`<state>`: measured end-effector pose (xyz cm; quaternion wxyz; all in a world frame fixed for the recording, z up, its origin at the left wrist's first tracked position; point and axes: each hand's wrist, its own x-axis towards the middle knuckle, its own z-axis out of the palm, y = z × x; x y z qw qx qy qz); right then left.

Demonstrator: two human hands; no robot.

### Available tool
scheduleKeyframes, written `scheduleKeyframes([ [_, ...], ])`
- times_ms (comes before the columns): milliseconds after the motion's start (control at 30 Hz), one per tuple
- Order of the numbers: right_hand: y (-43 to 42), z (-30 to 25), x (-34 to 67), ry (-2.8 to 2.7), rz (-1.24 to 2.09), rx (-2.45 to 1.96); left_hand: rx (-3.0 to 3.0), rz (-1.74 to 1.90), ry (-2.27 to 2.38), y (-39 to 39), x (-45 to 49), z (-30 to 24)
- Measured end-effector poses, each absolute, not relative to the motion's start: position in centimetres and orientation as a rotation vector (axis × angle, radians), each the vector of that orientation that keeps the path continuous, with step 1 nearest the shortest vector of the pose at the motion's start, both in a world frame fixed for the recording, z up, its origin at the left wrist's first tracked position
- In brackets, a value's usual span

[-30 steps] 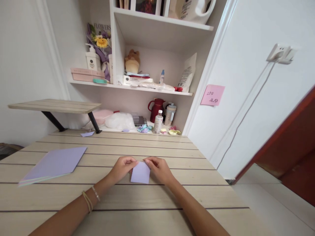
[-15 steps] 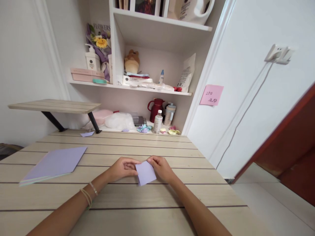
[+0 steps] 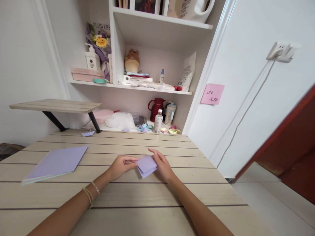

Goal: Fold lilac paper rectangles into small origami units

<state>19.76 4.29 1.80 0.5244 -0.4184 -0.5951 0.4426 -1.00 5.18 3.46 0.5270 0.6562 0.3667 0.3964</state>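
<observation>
A small folded lilac paper (image 3: 147, 166) lies on the pale wooden table (image 3: 147, 196) between my hands. My left hand (image 3: 121, 166) pinches its left edge with thumb and fingers. My right hand (image 3: 161, 165) holds its right side, fingers curled over the top corner. The paper is turned slightly so one corner points toward me. A stack of lilac sheets (image 3: 56, 161) rests on the table to the left, apart from both hands.
A raised wooden shelf on black brackets (image 3: 55, 106) stands at the back left. White shelving behind the table holds a red jug (image 3: 156, 109), a small bottle (image 3: 157, 121), paper scraps and boxes. A pink sticky note (image 3: 212, 94) hangs on the right wall.
The small paper has been rotated counter-clockwise and shifted slightly away from me. My right hand moved up along its right side; my left hand stayed at its left edge.
</observation>
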Motion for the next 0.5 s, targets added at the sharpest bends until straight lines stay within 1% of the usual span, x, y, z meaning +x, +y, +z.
scheduleKeyframes([
  [167,3.6,2.1,19.3,-1.431,1.2,-0.854,1.605,1.087,0.927,5.6,-1.0,3.4],
  [233,3.2,2.1,19.0,-1.501,1.177,-0.82,1.655,1.189,0.958,5.7,-1.1,3.3],
  [300,2.9,2.2,18.8,-1.637,1.04,-0.873,1.701,1.272,0.981,5.8,-1.2,3.0],
  [400,2.4,2.5,18.6,-1.831,0.682,-1.068,1.699,1.33,1.005,5.8,-1.1,2.7],
  [500,1.9,2.9,18.5,-1.883,0.368,-1.179,1.653,1.354,1.027,5.7,-0.8,2.6],
])
